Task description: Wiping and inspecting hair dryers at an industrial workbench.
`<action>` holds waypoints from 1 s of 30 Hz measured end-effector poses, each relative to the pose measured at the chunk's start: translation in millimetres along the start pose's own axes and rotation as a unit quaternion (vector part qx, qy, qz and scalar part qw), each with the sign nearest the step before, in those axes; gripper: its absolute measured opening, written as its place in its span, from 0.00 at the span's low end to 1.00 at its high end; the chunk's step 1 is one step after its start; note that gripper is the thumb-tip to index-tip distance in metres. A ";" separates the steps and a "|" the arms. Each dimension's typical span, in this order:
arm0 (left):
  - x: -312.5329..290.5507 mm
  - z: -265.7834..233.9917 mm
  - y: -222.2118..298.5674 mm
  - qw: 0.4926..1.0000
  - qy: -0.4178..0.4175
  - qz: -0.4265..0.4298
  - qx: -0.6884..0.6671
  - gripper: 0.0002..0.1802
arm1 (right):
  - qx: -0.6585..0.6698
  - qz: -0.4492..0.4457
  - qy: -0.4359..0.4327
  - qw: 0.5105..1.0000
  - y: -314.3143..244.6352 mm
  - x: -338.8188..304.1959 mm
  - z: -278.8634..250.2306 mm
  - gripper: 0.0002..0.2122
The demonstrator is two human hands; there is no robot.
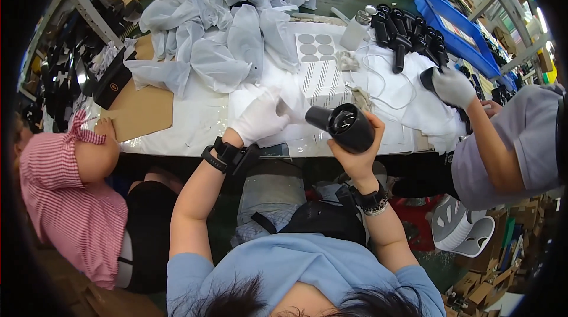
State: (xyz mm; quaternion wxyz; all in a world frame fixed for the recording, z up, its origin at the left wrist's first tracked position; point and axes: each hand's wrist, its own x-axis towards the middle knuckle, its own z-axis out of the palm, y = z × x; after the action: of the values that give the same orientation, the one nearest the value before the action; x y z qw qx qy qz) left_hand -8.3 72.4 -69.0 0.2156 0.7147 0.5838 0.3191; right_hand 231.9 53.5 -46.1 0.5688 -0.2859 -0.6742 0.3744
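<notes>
My bare right hand [362,150] is wrapped round a black hair dryer [357,135], its open round end tilted up and its short stub pointing left. Left of it, my white-gloved left hand [260,118] is closed, the fingertips pinched together. A small greyish patch shows at those fingertips; I cannot make out what it is. Beyond my hands lie a sheet of round grey stickers [315,48] and a white box with a dark printed pattern [324,83]. White cloth or film [245,97] lies just behind my left hand.
Translucent white bags [228,39] pile up at the back left. At the back right are several black hair dryers [400,45], a clear bottle [356,32] and blue trays [452,27]. A co-worker's gloved hand [454,87] holds a black part; another person sits left beside cardboard [145,104].
</notes>
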 end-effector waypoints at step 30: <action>3.6 6.5 28.6 0.972 0.012 0.174 0.159 0.08 | 0.044 -0.117 0.015 0.992 -11.2 -2.3 -6.9 0.36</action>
State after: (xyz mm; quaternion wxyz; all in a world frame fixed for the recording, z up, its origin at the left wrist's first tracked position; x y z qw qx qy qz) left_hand 16.6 69.9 -53.4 0.0339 0.8265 0.4964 0.2632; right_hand 239.6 46.6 -37.7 0.6311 -0.1852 -0.6772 0.3299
